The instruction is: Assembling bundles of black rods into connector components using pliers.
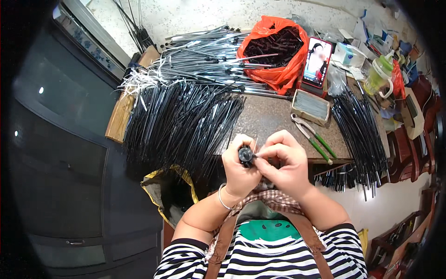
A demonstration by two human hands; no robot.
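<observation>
My left hand (pixel 238 167) grips a small round black part (pixel 245 154) held up in front of my chest. My right hand (pixel 283 160) pinches something thin against that part from the right; what it pinches is too small to tell. Both hands touch each other just above the near edge of the brown stone table (pixel 269 116). A silver bracelet sits on my left wrist.
A big heap of thin black rods (pixel 179 121) covers the table's left, silver rods (pixel 204 60) behind it. An orange bag of dark parts (pixel 278 46), a phone (pixel 317 63), a small box (pixel 311 107), green-handled pliers (pixel 313 137) and another rod bundle (pixel 360 130) lie to the right.
</observation>
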